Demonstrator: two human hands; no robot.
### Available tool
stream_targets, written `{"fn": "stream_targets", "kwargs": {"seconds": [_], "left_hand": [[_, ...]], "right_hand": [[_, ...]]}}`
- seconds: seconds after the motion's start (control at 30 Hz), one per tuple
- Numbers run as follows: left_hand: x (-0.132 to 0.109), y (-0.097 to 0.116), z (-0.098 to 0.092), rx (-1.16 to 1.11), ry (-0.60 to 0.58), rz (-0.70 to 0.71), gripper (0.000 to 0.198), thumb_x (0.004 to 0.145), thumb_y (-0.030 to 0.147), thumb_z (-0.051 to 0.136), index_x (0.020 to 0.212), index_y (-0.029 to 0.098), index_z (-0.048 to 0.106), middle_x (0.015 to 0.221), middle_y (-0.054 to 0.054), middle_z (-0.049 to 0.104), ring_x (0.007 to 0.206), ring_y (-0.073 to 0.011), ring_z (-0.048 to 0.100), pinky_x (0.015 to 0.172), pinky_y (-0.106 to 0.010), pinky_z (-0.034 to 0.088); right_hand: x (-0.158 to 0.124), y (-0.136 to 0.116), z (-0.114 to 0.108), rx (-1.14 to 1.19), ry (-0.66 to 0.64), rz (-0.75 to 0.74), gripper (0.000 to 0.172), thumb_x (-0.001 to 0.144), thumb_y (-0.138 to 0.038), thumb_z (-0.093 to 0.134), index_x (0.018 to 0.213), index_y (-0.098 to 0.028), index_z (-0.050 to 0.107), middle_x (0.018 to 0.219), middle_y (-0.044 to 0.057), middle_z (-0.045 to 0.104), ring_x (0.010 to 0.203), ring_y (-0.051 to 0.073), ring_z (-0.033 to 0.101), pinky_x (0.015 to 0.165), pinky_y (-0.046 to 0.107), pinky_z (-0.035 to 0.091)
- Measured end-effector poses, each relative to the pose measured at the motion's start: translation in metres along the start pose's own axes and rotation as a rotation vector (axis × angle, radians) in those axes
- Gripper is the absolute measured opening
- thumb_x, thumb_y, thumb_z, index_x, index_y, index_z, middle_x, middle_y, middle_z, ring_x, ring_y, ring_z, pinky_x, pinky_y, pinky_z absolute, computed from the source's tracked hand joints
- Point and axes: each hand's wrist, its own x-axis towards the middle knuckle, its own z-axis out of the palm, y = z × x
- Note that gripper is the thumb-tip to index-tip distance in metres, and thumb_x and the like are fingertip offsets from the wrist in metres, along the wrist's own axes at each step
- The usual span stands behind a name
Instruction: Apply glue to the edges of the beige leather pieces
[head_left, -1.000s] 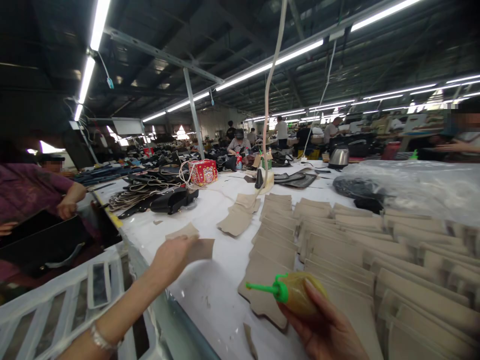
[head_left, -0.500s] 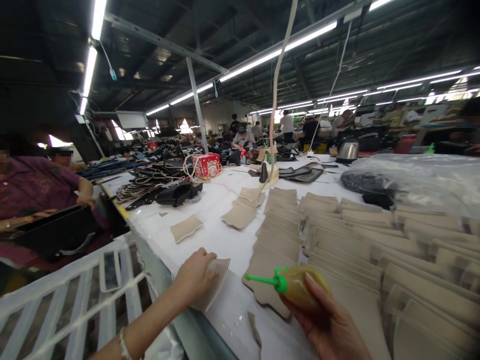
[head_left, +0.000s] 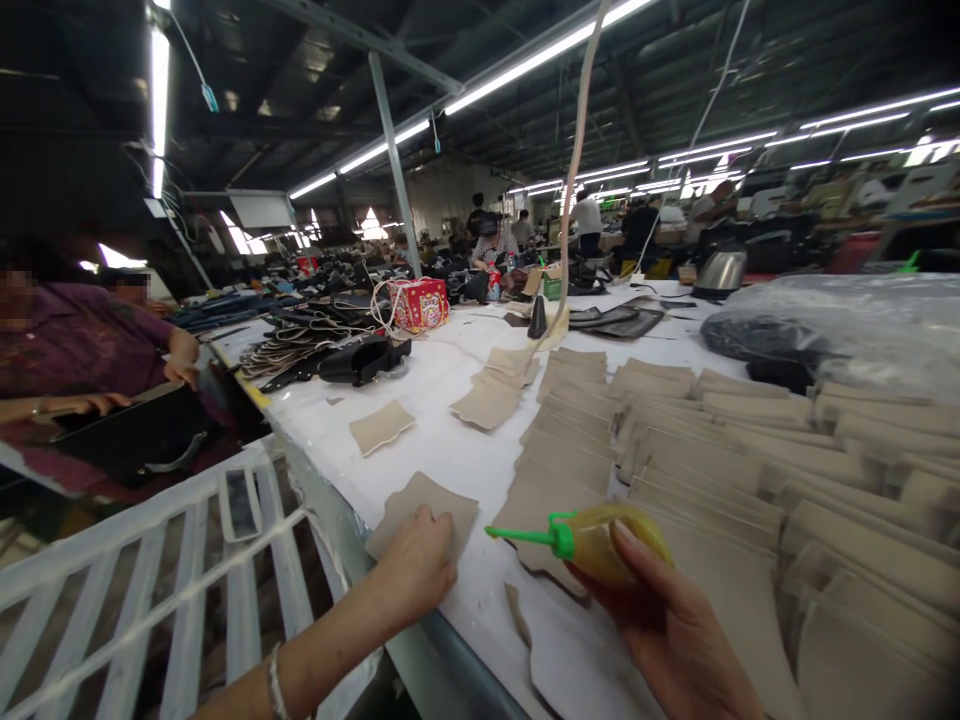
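My left hand [head_left: 417,566] rests on a beige cut piece [head_left: 424,505] lying flat near the front edge of the white table [head_left: 435,450]; its fingers are curled over the piece's near edge. My right hand [head_left: 675,640] grips a yellow squeeze bottle [head_left: 611,541] with a green nozzle pointing left toward that piece. Rows of overlapping beige pieces [head_left: 675,440] cover the table to the right. Another single beige piece [head_left: 381,426] lies farther back.
A white rail [head_left: 150,590] runs at the left below the table edge. A person in a purple top [head_left: 75,350] sits at the left. Black parts [head_left: 360,358], a red box [head_left: 418,303], a plastic bag [head_left: 840,330] and a hanging hose [head_left: 574,180] lie farther back.
My left hand brought a beige piece from farther out on the table toward the front edge and laid it flat. The bottle in my right hand stayed about where it was.
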Motion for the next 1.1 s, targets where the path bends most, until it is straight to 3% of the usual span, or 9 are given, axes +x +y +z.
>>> {"fn": "stream_targets", "kwargs": {"seconds": [0.27, 0.4, 0.53, 0.67, 0.87, 1.1], "left_hand": [[0.013, 0.020, 0.002, 0.057, -0.007, -0.018, 0.035, 0.070, 0.007, 0.048, 0.103, 0.009, 0.061, 0.105, -0.020, 0.061, 0.098, -0.0331, 0.061, 0.084, -0.043, 0.047], [0.016, 0.009, -0.005, 0.032, 0.015, 0.043, 0.041, 0.073, 0.005, 0.042, 0.109, 0.012, 0.061, 0.107, -0.020, 0.065, 0.102, -0.0337, 0.061, 0.087, -0.044, 0.045], [0.018, -0.010, -0.009, -0.033, 0.040, 0.114, 0.056, 0.075, 0.009, 0.041, 0.126, 0.023, 0.055, 0.112, -0.013, 0.068, 0.108, -0.0312, 0.060, 0.090, -0.042, 0.045], [0.020, -0.024, -0.005, -0.065, 0.087, 0.197, 0.062, 0.074, 0.012, 0.042, 0.132, 0.032, 0.051, 0.114, -0.007, 0.069, 0.110, -0.0283, 0.060, 0.093, -0.041, 0.043], [0.020, -0.035, -0.001, -0.084, 0.124, 0.257, 0.059, 0.076, 0.016, 0.040, 0.130, 0.036, 0.053, 0.107, -0.005, 0.071, 0.099, -0.0273, 0.065, 0.084, -0.039, 0.049], [0.016, -0.034, -0.008, -0.133, 0.141, 0.245, 0.058, 0.075, 0.015, 0.040, 0.126, 0.036, 0.057, 0.101, -0.006, 0.073, 0.095, -0.0291, 0.067, 0.079, -0.040, 0.051]], "right_hand": [[0.001, -0.002, -0.001, -0.064, -0.017, -0.027, 0.039, 0.058, -0.030, 0.089, 0.091, -0.016, 0.072, 0.096, 0.006, 0.071, 0.086, 0.025, 0.065, 0.071, 0.034, 0.060], [0.003, 0.000, -0.010, -0.197, -0.055, -0.073, 0.042, 0.064, -0.034, 0.086, 0.098, -0.018, 0.068, 0.097, 0.003, 0.069, 0.087, 0.021, 0.063, 0.072, 0.027, 0.058], [0.003, 0.002, -0.010, -0.394, -0.057, -0.193, 0.045, 0.069, -0.039, 0.083, 0.104, -0.021, 0.060, 0.094, 0.000, 0.066, 0.087, 0.017, 0.059, 0.071, 0.019, 0.054], [0.004, 0.002, 0.008, -0.563, -0.089, -0.317, 0.049, 0.071, -0.044, 0.080, 0.108, -0.023, 0.055, 0.091, -0.001, 0.062, 0.084, 0.017, 0.058, 0.069, 0.019, 0.051], [0.021, 0.012, 0.043, -0.961, -0.181, -0.515, 0.061, 0.068, -0.056, 0.077, 0.112, -0.024, 0.051, 0.095, 0.002, 0.060, 0.086, 0.026, 0.058, 0.075, 0.039, 0.049], [0.044, 0.026, 0.060, -1.345, -0.166, -0.699, 0.057, 0.071, -0.058, 0.071, 0.111, -0.023, 0.053, 0.092, 0.003, 0.062, 0.081, 0.026, 0.058, 0.072, 0.038, 0.044]]}}
